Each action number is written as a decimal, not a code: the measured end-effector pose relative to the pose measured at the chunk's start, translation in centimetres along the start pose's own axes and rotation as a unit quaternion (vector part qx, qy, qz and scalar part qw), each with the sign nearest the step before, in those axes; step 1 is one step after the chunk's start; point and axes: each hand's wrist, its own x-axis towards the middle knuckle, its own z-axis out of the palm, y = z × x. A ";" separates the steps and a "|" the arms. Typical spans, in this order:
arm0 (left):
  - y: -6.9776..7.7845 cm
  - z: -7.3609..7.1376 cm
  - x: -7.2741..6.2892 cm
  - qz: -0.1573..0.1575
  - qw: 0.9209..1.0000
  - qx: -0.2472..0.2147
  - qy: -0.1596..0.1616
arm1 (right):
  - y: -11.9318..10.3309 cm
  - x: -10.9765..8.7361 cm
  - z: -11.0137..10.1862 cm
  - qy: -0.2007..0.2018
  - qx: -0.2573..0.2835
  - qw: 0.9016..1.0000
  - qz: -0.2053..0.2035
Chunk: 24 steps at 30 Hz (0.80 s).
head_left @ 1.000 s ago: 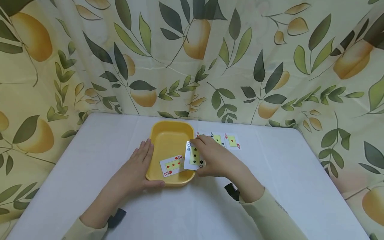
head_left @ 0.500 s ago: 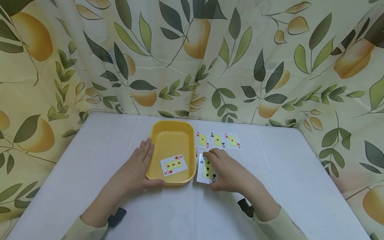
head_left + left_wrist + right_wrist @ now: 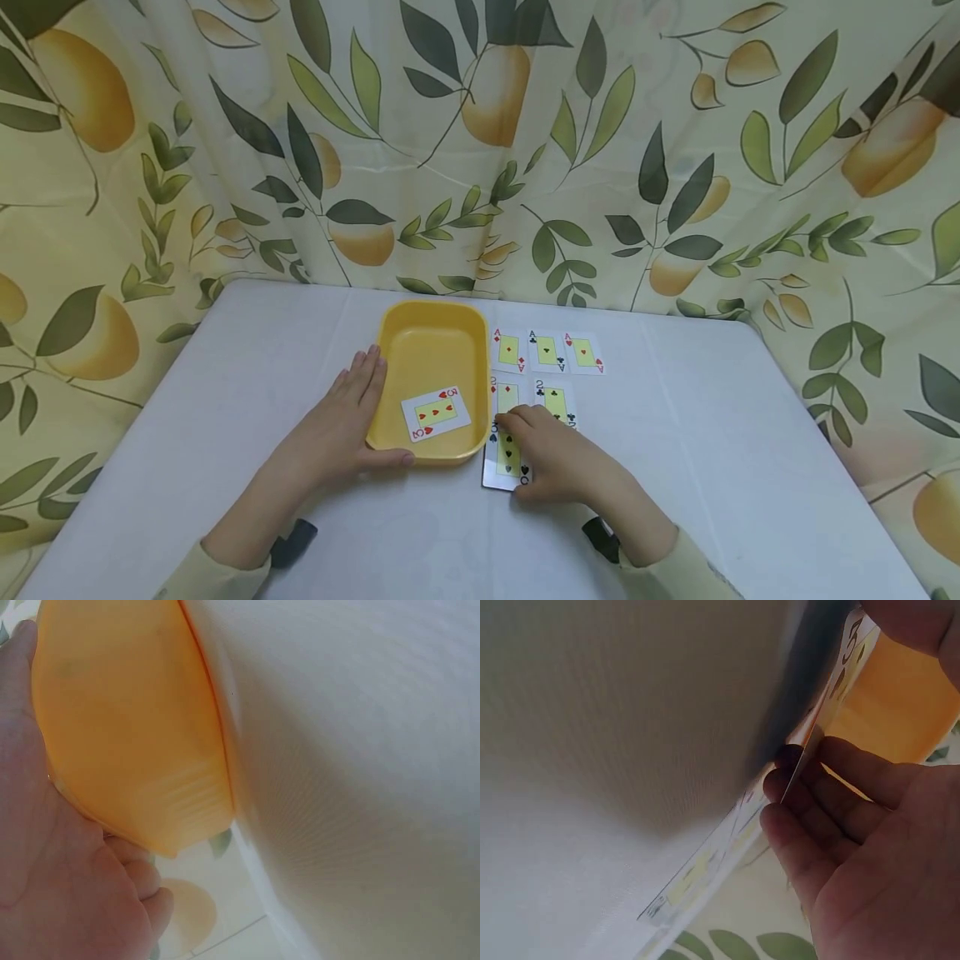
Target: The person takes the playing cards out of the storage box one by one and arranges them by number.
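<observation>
My right hand [image 3: 558, 454] pinches a spade playing card [image 3: 502, 471], which looks like a three, by its far and near edges. This card lies just below the two of diamonds [image 3: 506, 393], tilted slightly in the right wrist view, close to the tablecloth. The two of clubs [image 3: 553, 396] is partly hidden behind my fingers. My left hand [image 3: 341, 417] rests along the left side of the yellow tray [image 3: 427, 312], fingers straight, thumb by its near edge. Inside the tray lies one heart card [image 3: 437, 412], a three.
Behind the twos lie three aces in a row: ace of diamonds [image 3: 508, 350], ace of clubs [image 3: 546, 352] and ace of hearts [image 3: 584, 353]. A white cloth [image 3: 675, 400] covers the table. A fruit-patterned curtain [image 3: 480, 192] hangs along the far edge.
My right hand has brought the spade card out from over the tray, rightward and then nearer, down to below the two of diamonds. The left hand and tray stay put.
</observation>
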 end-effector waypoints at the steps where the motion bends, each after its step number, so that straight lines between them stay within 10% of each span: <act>1: 0.0 0.0 0.0 0.000 1.000 -0.001 0.000 | 0.1 0.1 0.1 0.000 -0.001 1.000 0.002; 24: 0.0 -0.1 0.0 0.010 1.000 -0.007 0.004 | -0.1 -0.2 0.2 0.005 -0.024 1.000 -0.002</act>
